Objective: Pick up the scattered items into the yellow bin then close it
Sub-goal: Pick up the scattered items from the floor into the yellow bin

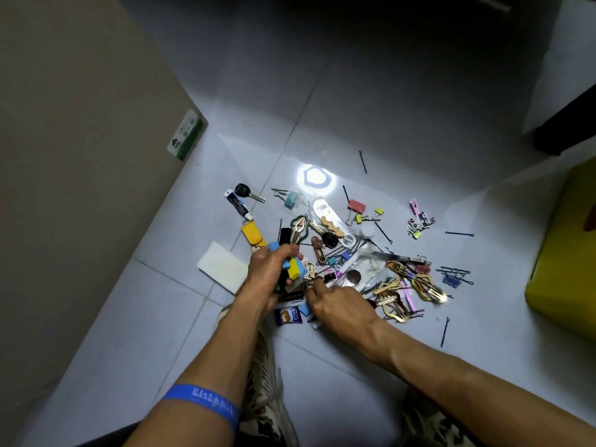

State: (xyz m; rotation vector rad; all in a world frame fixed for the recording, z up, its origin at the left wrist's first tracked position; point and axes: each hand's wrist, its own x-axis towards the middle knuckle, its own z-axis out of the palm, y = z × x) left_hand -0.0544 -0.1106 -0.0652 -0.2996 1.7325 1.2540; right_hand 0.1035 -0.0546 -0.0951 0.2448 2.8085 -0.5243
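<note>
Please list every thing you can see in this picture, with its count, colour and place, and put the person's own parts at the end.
yellow bin: one, yellow, right edge, partly cut off
cardboard box: one, brown with a green label, left side
car key: one, black head, far left of the pile
small tube: one, black and white, beside the car key
white pad: one, white, floor left of the left hand
binder clips: several, pink, yellow, blue, spread through the pile
hair pins: many, black, scattered round the pile
gold hair clips: a few, gold, right of the pile
floor: grey tiles
wristband: one, blue, left forearm
left hand: grips blue and yellow blocks
right hand: fingers reach into the pile
</note>
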